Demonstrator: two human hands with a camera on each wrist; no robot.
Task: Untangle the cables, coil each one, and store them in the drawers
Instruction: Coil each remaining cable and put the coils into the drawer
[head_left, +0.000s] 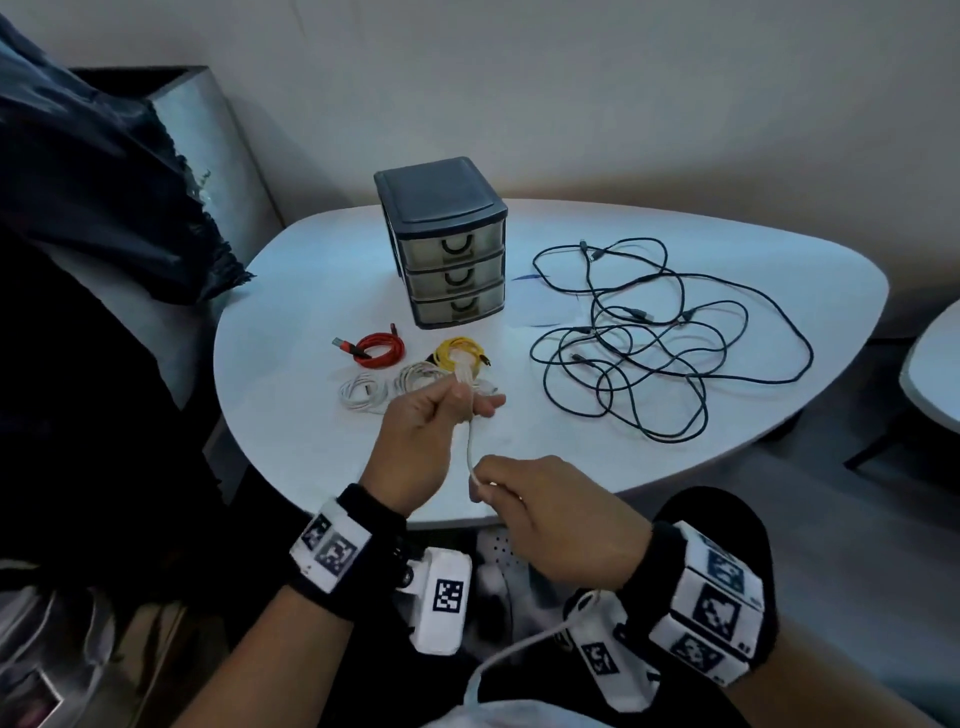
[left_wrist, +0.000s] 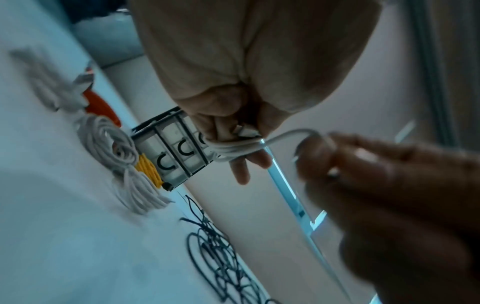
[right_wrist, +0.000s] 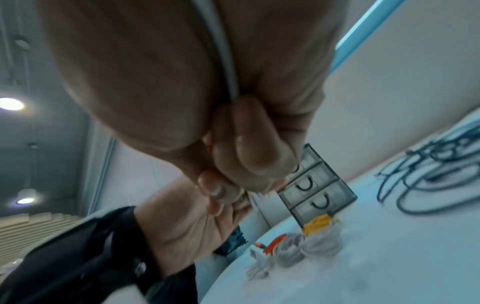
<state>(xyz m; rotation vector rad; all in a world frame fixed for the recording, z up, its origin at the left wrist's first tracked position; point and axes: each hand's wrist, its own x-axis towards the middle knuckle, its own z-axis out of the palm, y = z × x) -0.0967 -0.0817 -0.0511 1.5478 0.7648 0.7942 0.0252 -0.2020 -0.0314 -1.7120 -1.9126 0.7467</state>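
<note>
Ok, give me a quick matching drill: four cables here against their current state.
Things:
1. red cable
2. yellow cable
3. black cables
4. white cable

States:
A. tangled loose on the table
B. coiled, left of the yellow one
C. being wound round the left hand's fingers
D. coiled, in front of the drawer unit

Pairs: 1-B, 2-D, 3-A, 4-C

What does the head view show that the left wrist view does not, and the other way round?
Only the head view: the whole black cable tangle spread on the table, the red coil complete, and both wrist bands.

Only the left wrist view: the white cable wound in several turns around the left hand's fingers, with its plug tucked under the thumb.

Both: the left hand and right hand holding that cable, the closed three-drawer unit, the yellow coil.
</note>
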